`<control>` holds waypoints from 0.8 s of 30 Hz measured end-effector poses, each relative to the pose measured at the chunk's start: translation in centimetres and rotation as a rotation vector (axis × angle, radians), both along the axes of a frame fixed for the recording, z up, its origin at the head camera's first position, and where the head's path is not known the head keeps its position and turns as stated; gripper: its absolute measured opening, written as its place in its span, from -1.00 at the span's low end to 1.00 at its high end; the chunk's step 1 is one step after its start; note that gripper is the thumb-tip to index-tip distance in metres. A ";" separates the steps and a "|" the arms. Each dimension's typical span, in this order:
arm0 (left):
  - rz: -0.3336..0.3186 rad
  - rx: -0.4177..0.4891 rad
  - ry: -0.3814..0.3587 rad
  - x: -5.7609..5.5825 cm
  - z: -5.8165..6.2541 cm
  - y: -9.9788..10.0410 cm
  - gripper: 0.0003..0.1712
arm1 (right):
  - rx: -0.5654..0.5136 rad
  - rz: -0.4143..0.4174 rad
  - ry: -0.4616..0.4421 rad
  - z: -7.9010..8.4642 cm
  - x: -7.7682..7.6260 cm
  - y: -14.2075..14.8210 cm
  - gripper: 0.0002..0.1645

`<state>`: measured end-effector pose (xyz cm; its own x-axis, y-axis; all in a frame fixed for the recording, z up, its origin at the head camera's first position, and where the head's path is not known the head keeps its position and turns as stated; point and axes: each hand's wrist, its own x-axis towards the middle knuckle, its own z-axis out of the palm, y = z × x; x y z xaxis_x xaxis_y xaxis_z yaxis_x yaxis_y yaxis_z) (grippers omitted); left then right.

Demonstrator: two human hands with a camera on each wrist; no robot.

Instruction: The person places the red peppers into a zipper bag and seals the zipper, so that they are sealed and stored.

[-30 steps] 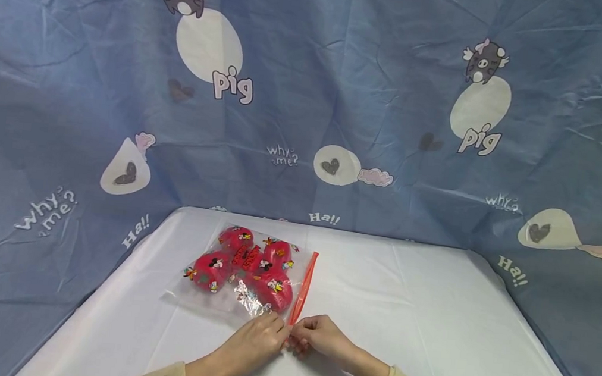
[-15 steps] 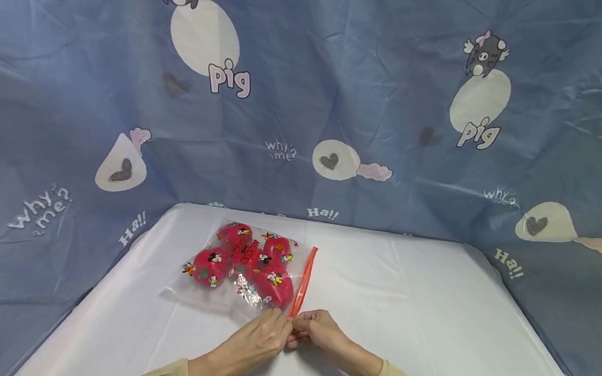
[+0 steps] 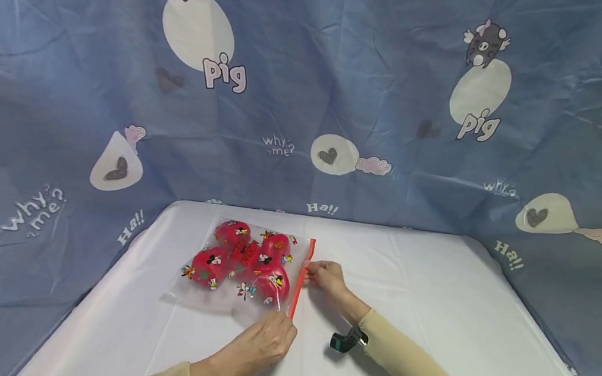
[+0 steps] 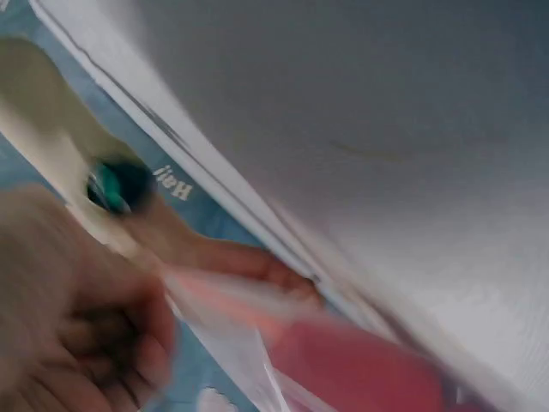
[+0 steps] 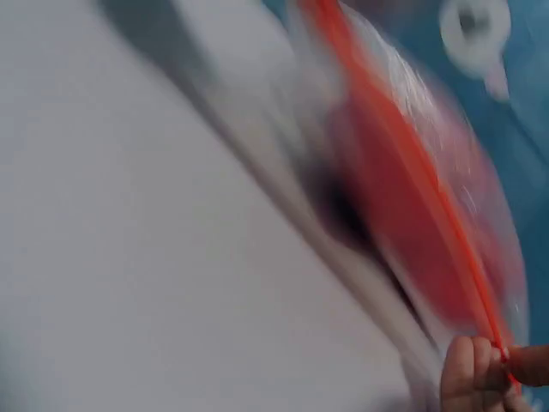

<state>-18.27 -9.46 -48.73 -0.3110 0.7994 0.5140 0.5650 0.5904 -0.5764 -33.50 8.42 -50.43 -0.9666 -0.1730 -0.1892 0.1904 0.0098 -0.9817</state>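
A clear zip bag (image 3: 244, 254) printed with cartoon figures lies on the white-covered table. Several rounded red things (image 3: 208, 266) show through its plastic; their kind is hard to make out. An orange-red zip strip (image 3: 300, 289) closes off the bag's right side. At the strip's near end, my left hand (image 3: 269, 337) pinches the bag's corner. Farther up, the right hand (image 3: 327, 279) pinches the strip between thumb and fingers, and the right wrist view shows this pinch on the zip strip (image 5: 429, 180) closely. The left wrist view is blurred, with the left hand (image 4: 86, 300) beside the bag's edge.
The white table (image 3: 428, 330) stretches out to the right of the bag. Behind and around it hangs a blue cloth (image 3: 290, 61) with pig prints. A dark device (image 3: 347, 340) is strapped to the right wrist.
My right hand has slid from the near corner away from me, up along the zip strip to about its middle. The left hand stays at the corner. The head view has tilted slightly.
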 end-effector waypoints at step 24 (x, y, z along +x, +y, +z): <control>-0.066 0.050 -0.078 1.1 0.2 -0.6 -0.67 | -0.031 -0.095 -0.015 -0.7 -4.7 0.0 -0.52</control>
